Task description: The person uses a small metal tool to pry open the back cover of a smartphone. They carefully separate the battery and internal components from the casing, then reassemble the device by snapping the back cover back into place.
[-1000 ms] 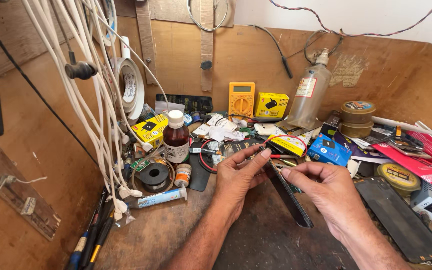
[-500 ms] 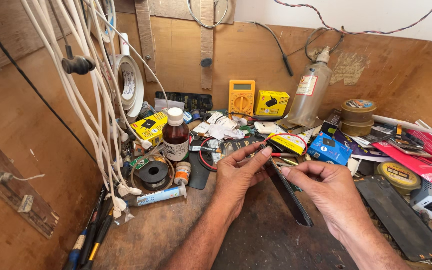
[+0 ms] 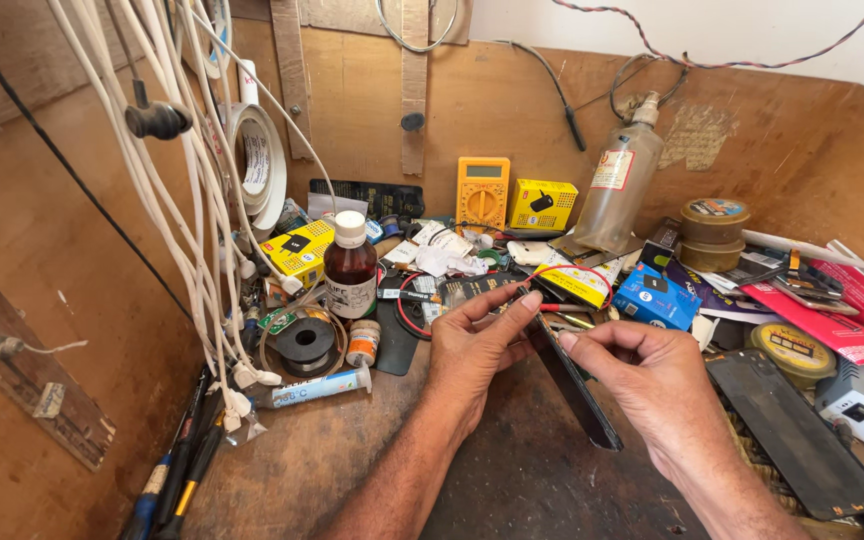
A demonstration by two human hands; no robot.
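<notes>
Two hands on one phone, and almost nothing has shifted in the last second: my left hand [image 3: 477,345] and my right hand [image 3: 642,385] hold the same pose they had a moment ago, both over the table [image 3: 302,470]. The phone [image 3: 572,385] stands on its edge between them, tilted, its top end pinched by my left fingertips [image 3: 522,300] while my right fingers close on the upper edge just beside them (so both grips are clamped on it, not resting open). Just behind my hands lies the clutter: a brown bottle [image 3: 350,265], a yellow meter [image 3: 482,192], a blue box [image 3: 655,296]. With so little movement, I judge I am working finely at the phone's top end rather than shifting it.
</notes>
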